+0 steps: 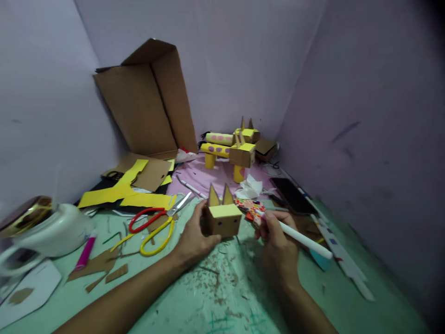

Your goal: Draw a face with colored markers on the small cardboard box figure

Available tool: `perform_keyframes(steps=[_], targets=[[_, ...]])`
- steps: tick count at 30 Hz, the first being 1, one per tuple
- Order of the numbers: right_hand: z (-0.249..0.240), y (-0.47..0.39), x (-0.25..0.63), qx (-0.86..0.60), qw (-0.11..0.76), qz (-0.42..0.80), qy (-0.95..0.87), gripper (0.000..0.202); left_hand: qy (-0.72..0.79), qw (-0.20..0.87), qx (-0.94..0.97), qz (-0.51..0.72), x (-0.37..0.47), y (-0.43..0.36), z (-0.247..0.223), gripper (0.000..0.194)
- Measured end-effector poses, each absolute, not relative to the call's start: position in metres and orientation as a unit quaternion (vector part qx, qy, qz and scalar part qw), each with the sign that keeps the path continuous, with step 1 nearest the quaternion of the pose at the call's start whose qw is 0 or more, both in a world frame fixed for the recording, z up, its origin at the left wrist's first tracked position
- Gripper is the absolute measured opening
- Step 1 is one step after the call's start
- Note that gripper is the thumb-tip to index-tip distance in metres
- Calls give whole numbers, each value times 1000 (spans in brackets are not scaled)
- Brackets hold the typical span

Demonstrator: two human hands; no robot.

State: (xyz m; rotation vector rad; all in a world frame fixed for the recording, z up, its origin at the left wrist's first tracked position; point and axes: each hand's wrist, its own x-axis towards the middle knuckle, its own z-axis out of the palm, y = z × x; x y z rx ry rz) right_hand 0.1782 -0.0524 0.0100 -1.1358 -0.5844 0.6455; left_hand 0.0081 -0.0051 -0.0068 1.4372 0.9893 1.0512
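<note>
My left hand grips the left side of a small cardboard box head, thumb at its lower front corner. The head has a yellow top, two upright pointed ears and two dark dots on its front face. In my right hand is a white marker pen, its purple-tinted end toward the head and its rear end pointing right. The pen is apart from the box. Red-and-yellow-handled scissors lie open left of my left hand. Behind the head stand two yellow cardboard animals with similar box heads.
A large cardboard box leans at the back left. Yellow paper strips, a magenta marker and a white teapot-like vessel are on the left. A phone and a long ruler-like strip lie at right, near the wall. Cardboard scraps litter the green tabletop.
</note>
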Motion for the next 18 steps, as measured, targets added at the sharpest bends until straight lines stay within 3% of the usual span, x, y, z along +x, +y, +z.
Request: perform_keyframes(steps=[6,13,18], targets=[[9,-56,178,-554,728,290,-281,23,451,293,755,376,-13,-16,10,96],[8,-56,178,-553,730,292,-277,25,529,198,695,444,-82,15,69,34],[8,-58,178,-568,717,293,-277,27,621,181,678,349,-111,37,74,23]])
